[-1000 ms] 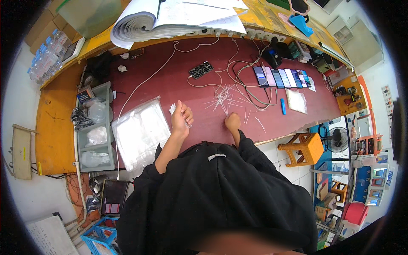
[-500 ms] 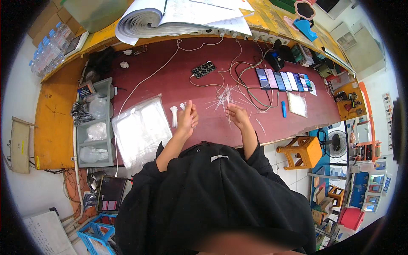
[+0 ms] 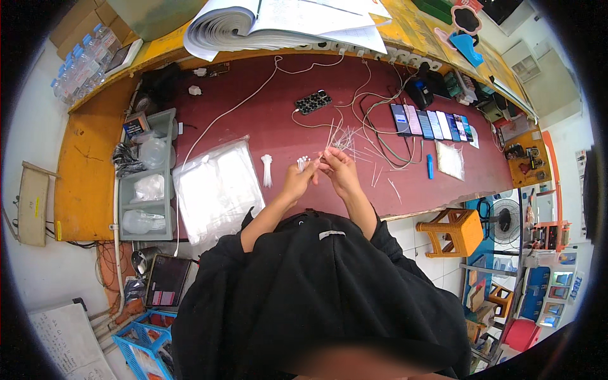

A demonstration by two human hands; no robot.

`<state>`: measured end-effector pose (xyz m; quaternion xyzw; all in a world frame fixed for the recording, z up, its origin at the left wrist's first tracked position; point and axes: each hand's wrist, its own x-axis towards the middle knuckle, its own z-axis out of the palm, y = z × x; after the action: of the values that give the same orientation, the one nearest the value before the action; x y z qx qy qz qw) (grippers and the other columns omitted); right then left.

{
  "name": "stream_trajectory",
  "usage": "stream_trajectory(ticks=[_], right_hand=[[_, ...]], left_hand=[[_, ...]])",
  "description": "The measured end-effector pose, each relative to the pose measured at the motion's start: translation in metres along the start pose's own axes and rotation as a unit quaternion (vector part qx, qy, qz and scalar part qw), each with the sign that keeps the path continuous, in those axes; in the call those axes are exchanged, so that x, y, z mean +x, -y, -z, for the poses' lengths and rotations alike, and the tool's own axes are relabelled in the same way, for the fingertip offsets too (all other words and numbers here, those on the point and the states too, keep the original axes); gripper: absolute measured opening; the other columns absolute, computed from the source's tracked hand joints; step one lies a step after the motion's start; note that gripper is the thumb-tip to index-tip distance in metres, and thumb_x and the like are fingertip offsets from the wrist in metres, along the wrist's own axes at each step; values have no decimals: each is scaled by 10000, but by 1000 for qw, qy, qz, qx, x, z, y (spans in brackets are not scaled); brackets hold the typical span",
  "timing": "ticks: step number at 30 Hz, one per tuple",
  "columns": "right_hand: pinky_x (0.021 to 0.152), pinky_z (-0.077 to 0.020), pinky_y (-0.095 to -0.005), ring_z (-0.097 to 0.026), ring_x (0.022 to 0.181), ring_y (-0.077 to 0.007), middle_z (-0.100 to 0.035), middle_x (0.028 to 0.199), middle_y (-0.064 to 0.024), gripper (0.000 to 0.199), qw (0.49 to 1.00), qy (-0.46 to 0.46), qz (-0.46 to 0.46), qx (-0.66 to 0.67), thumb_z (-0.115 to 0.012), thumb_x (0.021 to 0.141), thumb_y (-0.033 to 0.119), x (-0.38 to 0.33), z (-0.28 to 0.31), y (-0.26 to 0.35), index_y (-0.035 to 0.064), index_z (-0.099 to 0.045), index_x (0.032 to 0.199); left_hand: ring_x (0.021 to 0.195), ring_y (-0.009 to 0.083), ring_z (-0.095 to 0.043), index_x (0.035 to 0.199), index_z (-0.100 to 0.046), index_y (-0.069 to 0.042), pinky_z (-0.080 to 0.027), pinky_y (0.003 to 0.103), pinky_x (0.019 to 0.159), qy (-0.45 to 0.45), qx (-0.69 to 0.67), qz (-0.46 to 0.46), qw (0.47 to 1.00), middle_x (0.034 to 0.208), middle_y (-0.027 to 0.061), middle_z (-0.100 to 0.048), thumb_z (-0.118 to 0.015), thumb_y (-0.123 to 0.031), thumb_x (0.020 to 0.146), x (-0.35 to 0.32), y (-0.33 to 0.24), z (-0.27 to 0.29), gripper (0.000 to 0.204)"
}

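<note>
My left hand (image 3: 299, 182) is closed around a small bunch of white cable ties (image 3: 303, 161), their heads showing above the fingers. Against its fingertips my right hand (image 3: 342, 172) pinches thin white ties (image 3: 330, 134) that stick up past the fingers; how many is hidden. Just beyond the right hand, a loose pile of cable ties (image 3: 347, 139) lies criss-crossed on the dark red table (image 3: 237, 104). A neat bundle of cable ties (image 3: 266, 172) rests left of my left hand, heads pointing away from me.
Clear plastic bags (image 3: 218, 183) lie at the left beside a grey divided tray (image 3: 146, 189). Behind the pile are a patterned phone (image 3: 313, 102) and trailing cables. Farther right sit a row of phones (image 3: 434, 125), a blue marker (image 3: 430, 166) and a white packet (image 3: 450, 161).
My hands have come together from being apart. The left hand has moved right with its bunch, the right hand left and toward me, away from the pile, with ties in its fingers.
</note>
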<state>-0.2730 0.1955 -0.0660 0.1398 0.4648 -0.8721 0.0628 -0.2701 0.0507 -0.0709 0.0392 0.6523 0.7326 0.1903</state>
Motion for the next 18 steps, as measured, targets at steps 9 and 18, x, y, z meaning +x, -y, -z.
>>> stream_trajectory(ticks=[9, 18], right_hand=[[670, -478, -228, -602, 735, -116, -648, 899, -62, 145, 996, -48, 39, -71, -610, 847, 122, 3, 14, 8, 62, -564, 970], [761, -462, -284, -573, 847, -127, -619, 1001, -36, 166, 995, 29, -62, 79, -541, 895, 173, -8, 13, 21, 106, -534, 1046]], left_hand=[[497, 50, -319, 999, -571, -69, -247, 201, 471, 49, -70, -5, 996, 564, -41, -400, -375, -304, 968, -2, -3, 1, 308], [450, 35, -317, 1058, -509, -61, -305, 216, 401, 43, -260, 33, 964, 551, -55, -332, -388, -321, 965, -2, -13, 1, 301]])
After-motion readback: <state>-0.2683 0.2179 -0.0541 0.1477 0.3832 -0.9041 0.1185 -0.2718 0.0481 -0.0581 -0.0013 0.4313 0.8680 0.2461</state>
